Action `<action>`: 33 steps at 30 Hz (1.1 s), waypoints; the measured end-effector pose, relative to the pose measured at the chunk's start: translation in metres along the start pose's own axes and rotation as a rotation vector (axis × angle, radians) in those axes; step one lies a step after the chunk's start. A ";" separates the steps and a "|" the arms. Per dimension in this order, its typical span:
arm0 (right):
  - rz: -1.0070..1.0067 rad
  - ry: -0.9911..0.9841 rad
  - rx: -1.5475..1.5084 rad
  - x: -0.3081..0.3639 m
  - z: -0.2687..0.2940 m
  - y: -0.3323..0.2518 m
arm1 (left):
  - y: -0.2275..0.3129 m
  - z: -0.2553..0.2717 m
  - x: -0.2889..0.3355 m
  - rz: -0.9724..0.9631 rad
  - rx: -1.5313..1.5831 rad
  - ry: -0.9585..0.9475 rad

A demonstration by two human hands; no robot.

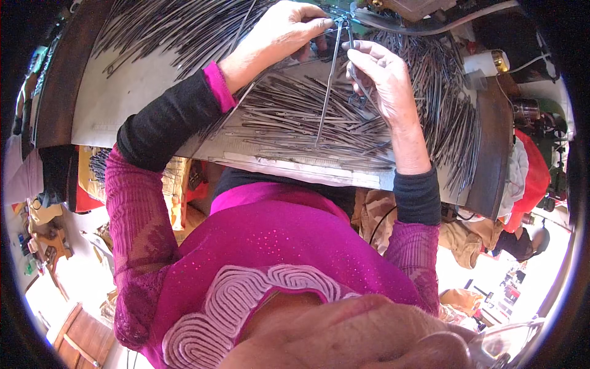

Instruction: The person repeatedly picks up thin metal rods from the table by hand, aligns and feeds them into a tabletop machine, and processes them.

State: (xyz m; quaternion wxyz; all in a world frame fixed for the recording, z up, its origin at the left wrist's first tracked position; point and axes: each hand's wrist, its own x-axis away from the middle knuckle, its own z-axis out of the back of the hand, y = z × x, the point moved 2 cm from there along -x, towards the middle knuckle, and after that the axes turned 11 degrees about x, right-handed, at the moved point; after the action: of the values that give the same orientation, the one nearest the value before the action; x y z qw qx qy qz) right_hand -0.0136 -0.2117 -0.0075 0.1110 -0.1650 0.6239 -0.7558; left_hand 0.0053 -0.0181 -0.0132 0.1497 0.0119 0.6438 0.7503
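over rods [289, 120], left hand [289, 27] near right [386, 80]

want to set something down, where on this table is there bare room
The pale tabletop shows bare at left, between the dark wooden edge, the upper-left rods and the left sleeve. Crowded: the middle rods and right-hand rods.

Slender grey metal rod [329, 80], aslant above piled rods [289, 117].
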 end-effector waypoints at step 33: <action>-0.087 -0.252 0.248 0.005 -0.004 -0.007 | 0.006 0.002 -0.001 0.039 -0.214 -0.351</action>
State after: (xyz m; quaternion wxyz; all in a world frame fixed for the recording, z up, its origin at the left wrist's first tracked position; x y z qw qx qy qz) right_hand -0.0197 -0.2084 -0.0009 0.1751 -0.2702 0.4994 -0.8043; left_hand 0.0059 -0.0170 -0.0071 0.2454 0.1388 0.5240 0.8037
